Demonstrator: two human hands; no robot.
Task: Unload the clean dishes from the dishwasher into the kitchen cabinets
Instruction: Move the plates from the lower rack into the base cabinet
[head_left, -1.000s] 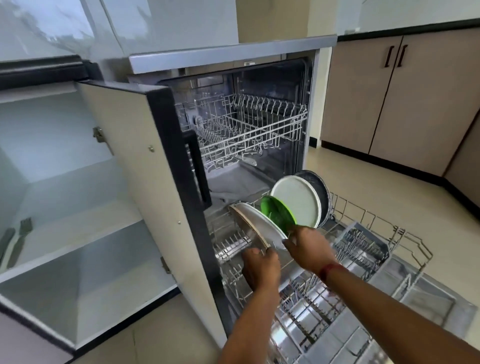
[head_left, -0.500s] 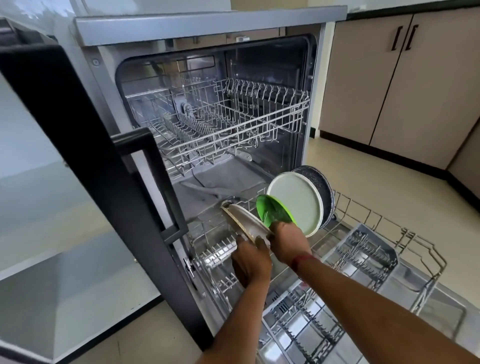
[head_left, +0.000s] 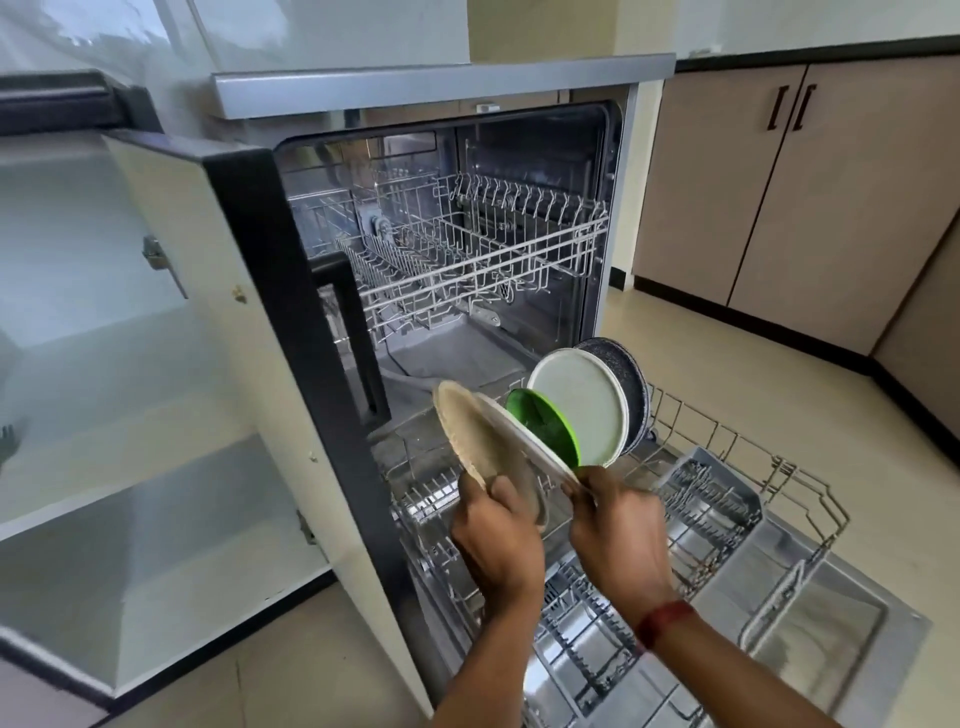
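My left hand grips the lower edge of a beige plate, tilted and lifted above the pulled-out lower rack. Beside it, my right hand pinches the rim of a white plate that leans just behind the beige one. Behind those stand a green plate, a pale round plate and a dark speckled pan, all upright at the rack's far end.
The open cabinet door stands close on the left, between the dishwasher and the white cabinet shelves. The upper rack sits inside the dishwasher. Closed brown cabinets line the right wall beyond bare floor.
The beige plate has come up and tilted away from the others in my left hand. My right hand has shifted from the green plate's base to the white plate's rim. My view swung back left.
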